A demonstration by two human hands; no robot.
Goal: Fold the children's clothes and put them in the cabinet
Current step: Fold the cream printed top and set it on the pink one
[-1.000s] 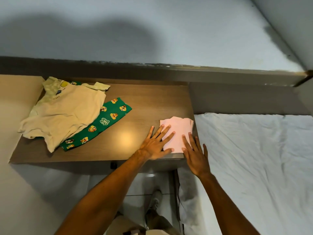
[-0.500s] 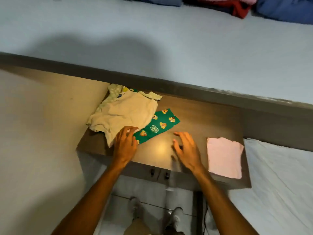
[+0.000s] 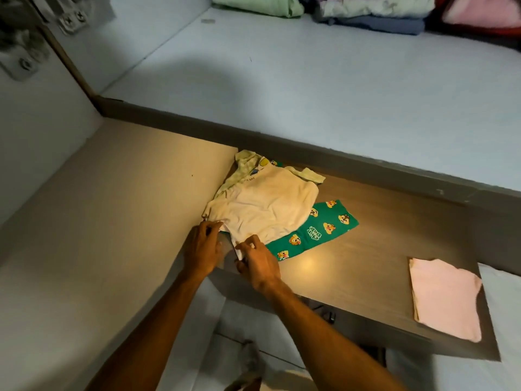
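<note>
Cartoon-print green garment, writing illegible

Both bare forearms reach fwd from bottom of view, converging. Left hand knuckles up, fingers curled, pinching near-left hem corner of the rumpled cream cotton child's shirt. Right hand just beside it, fingers bent, gripping shirt's near hem.

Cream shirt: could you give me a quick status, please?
Left hand and right hand pinching cream shirt hem. Green shorts underneath. Pink garment folded, apart.
</note>
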